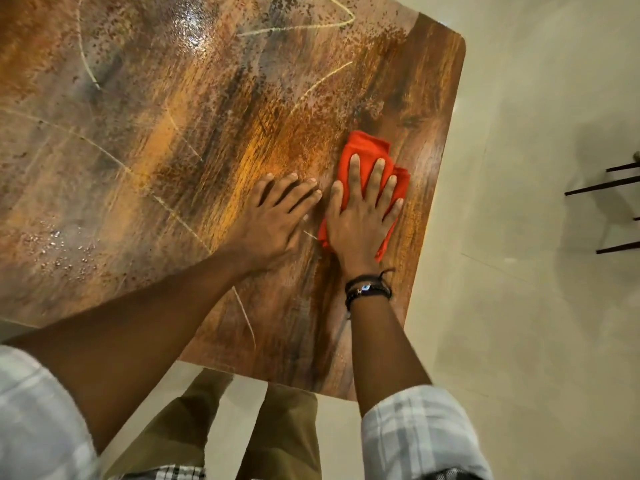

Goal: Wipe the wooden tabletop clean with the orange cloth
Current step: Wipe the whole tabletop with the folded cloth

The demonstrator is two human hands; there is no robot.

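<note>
At nine o'clock on the table, I see wet droplets not yet wiped. The left hand lies flat on the wood, fingers straight, holding nothing. At its three o'clock, the right hand presses the orange cloth down with spread, straight fingers. So near the table's edge, a hard stroke toward three o'clock could sweep the cloth off, I judge.

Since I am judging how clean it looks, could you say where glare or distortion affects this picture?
Head view: glare whitens the far wooden tabletop and glints on droplets at left; the wide lens bows its edges; right hand, orange cloth and left hand look sharp.
</note>
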